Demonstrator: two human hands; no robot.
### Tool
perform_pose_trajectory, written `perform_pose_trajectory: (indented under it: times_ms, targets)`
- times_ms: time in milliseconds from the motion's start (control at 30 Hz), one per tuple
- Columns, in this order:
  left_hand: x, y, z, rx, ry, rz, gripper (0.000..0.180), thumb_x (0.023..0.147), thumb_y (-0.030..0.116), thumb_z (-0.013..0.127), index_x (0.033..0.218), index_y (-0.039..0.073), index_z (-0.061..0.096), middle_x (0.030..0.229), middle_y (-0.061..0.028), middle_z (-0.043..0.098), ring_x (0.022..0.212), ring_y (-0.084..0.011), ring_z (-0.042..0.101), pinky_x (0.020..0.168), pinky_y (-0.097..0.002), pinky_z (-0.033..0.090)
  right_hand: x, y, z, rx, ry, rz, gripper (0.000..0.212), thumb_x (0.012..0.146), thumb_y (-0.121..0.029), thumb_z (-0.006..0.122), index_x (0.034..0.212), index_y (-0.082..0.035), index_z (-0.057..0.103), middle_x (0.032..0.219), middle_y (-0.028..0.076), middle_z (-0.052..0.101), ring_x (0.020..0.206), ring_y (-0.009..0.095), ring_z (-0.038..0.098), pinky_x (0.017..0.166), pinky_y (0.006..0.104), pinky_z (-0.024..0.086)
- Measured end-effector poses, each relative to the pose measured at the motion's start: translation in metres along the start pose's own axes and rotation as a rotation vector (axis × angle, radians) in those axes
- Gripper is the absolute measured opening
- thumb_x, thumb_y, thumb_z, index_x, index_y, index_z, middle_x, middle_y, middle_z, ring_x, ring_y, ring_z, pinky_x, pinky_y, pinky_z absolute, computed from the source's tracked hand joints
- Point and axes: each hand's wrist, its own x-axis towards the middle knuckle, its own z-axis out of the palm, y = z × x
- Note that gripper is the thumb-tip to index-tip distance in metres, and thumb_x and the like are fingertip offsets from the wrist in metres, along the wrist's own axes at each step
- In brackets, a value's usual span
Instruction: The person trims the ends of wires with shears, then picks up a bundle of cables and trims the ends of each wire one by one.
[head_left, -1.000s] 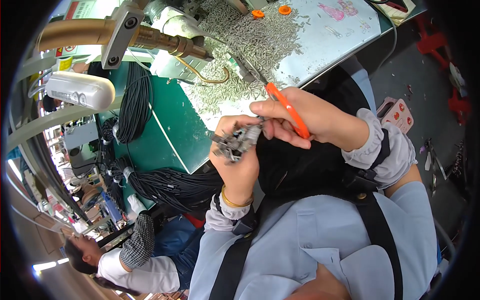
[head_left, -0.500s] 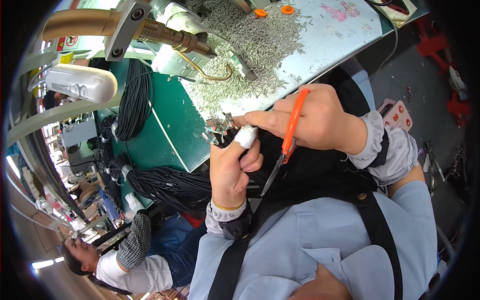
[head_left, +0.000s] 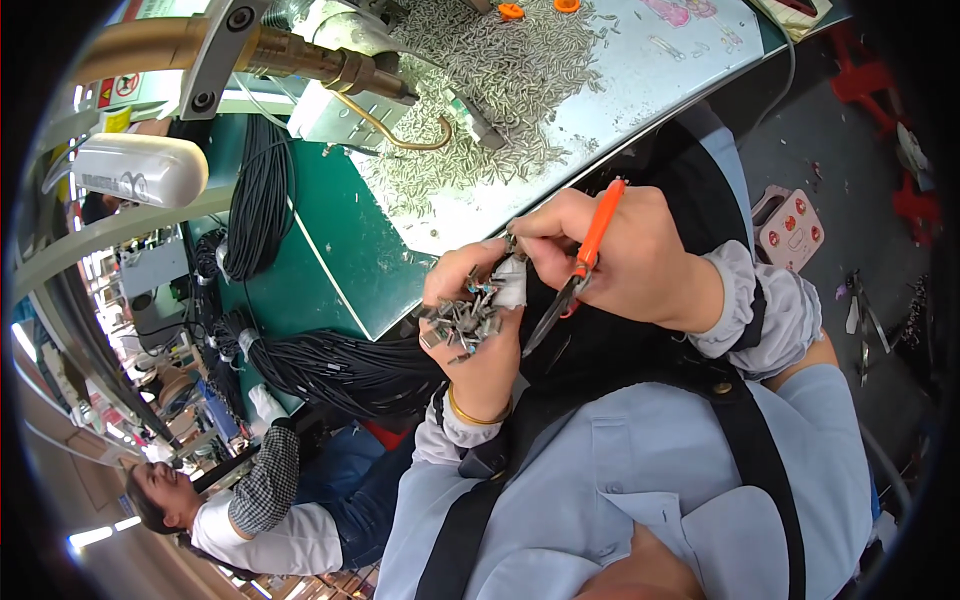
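My left hand (head_left: 490,365) is closed round a bunch of cable ends with small metal connectors (head_left: 460,325) and coloured wire bits, which stick out over its back. A white wrap (head_left: 511,283) covers one of its digits. My right hand (head_left: 645,260) keeps orange-handled scissors (head_left: 601,228) in its palm, blades pointing down toward my apron. Its thumb and forefinger pinch at one connector end (head_left: 511,240) beside the left fingertips. Black cables (head_left: 345,375) run from near the left wrist toward the table; the stretch under the hand is hidden.
A heap of small metal pieces (head_left: 490,90) covers a white board (head_left: 640,110) under a machine with a brass-coloured tube (head_left: 300,55). More black cable coils (head_left: 262,200) lie on the green table (head_left: 320,270). A co-worker (head_left: 250,510) sits at left.
My left hand has turned, so the connector bunch now shows over its back. My right hand has shifted slightly down, its fingertips still at the left hand; the scissors stay in it.
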Motion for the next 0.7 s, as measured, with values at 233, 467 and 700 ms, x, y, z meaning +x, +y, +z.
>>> perform_pose_trajectory:
  times_ms: [233,467,700]
  targets:
    - [0.001,0.004,0.002,-0.018,-0.002,-0.019,0.019,0.074,-0.003,0.058,0.093,-0.002,0.052,0.076,-0.0052,0.052,0.061,-0.0093,0.048,0.054,-0.0193,0.038,-0.002,-0.006,0.001,0.705,-0.129,0.605,0.009,0.078,0.001,0.056,0.087,0.002,0.054,0.067,0.006,0.060,0.061,0.013,0.061,0.057,0.0212,0.048]
    - [0.007,0.012,-0.010,-0.489,-0.004,-0.692,0.023,0.069,-0.006,0.060,0.092,-0.002,0.056,0.081,-0.0050,0.056,0.068,-0.0082,0.051,0.058,-0.0192,0.041,0.006,-0.005,-0.007,0.988,-0.193,0.704,0.009,0.083,-0.002,0.052,0.088,0.005,0.052,0.077,0.011,0.062,0.070,0.015,0.062,0.062,0.0228,0.050]
    - [0.006,0.014,-0.001,-0.302,0.040,-0.531,0.021,0.069,-0.006,0.059,0.090,-0.002,0.057,0.082,-0.0042,0.057,0.069,-0.0082,0.051,0.061,-0.0193,0.041,0.004,-0.004,-0.006,0.851,-0.216,0.701,0.007,0.082,-0.001,0.052,0.087,0.005,0.052,0.075,0.010,0.061,0.068,0.014,0.062,0.062,0.0226,0.050]
